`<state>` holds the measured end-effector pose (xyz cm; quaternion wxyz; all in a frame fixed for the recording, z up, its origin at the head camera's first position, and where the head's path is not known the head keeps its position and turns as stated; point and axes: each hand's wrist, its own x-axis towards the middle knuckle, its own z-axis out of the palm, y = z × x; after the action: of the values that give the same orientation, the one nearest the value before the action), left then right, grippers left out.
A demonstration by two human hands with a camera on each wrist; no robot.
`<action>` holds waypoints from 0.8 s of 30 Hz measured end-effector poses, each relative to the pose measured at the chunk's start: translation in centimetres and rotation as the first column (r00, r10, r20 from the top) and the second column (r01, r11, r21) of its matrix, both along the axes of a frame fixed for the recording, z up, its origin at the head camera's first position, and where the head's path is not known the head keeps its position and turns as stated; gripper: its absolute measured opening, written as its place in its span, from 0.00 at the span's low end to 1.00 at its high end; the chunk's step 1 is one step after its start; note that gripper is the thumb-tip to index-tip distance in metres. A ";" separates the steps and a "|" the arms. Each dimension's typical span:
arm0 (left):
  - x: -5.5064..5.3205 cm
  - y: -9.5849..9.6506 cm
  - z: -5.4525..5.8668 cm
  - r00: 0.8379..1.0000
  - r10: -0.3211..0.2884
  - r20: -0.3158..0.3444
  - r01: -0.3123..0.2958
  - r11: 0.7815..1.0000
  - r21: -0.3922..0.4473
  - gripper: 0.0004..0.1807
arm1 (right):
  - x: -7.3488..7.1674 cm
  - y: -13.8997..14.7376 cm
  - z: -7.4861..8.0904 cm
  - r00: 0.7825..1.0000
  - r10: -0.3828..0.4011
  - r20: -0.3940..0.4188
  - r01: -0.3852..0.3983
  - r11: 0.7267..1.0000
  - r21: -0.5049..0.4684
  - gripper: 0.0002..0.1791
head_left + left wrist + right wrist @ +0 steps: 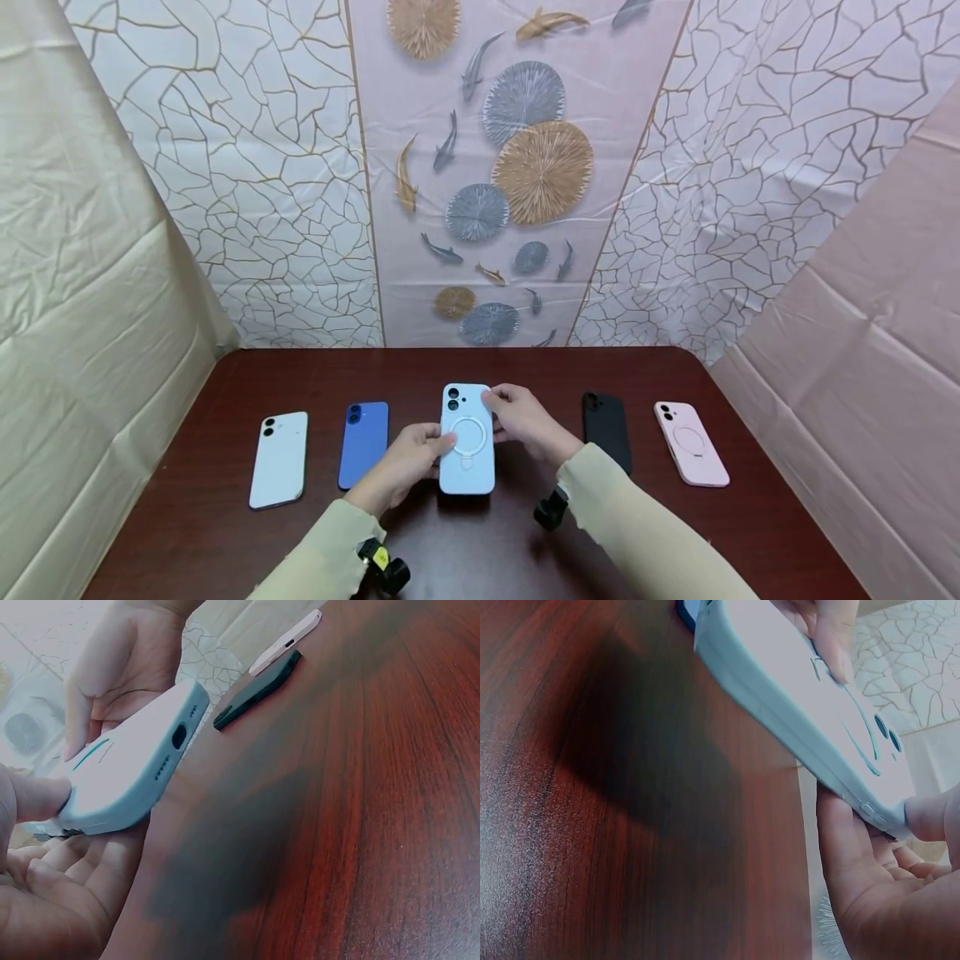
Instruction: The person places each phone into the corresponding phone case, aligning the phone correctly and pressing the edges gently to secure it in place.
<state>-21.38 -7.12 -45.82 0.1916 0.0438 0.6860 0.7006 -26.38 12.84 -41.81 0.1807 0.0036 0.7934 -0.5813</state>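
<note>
Both hands hold up a light blue phone case [467, 477], its back with a ring and two camera openings facing the head camera. My left hand [405, 462] grips its left edge, thumb on the back by the ring and fingers beneath. At the upper right corner my right hand [527, 422] pinches it between thumb and fingers. In the left wrist view the case's bottom edge [169, 761] shows a port opening and speaker slots. Side buttons show near my right fingers in the right wrist view, where the case [780, 697] is raised over the table.
A white phone [279, 460] and a blue phone [363, 446] lie left on the dark red wooden table [195, 467]. To the right lie a black phone case [609, 429], partly behind the right forearm, and a pink one with a ring [701, 462]. Patterned cloth hangs behind.
</note>
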 end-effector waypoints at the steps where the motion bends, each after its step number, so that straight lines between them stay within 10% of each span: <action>1: -0.1 0.0 0.0 1.000 -0.002 0.004 0.002 1.000 0.001 0.20 | 0.0 0.0 0.0 1.000 0.001 -0.005 -0.002 1.000 -0.002 0.21; 13: -1.1 -0.4 0.4 0.964 0.265 -0.009 -0.265 0.964 -0.025 0.28 | 0.9 -0.7 0.3 0.992 0.126 -0.026 -0.127 0.990 -0.061 0.19; 24: -1.0 -0.4 0.2 0.946 0.324 -0.004 -0.324 0.946 -0.025 0.26 | 1.0 -0.8 0.4 0.985 0.171 0.010 -0.169 0.980 -0.102 0.17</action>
<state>-22.37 -7.50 -45.62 0.0748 -0.0720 0.6926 0.7138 -25.43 12.00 -41.43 0.2372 -0.0677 0.7588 -0.6028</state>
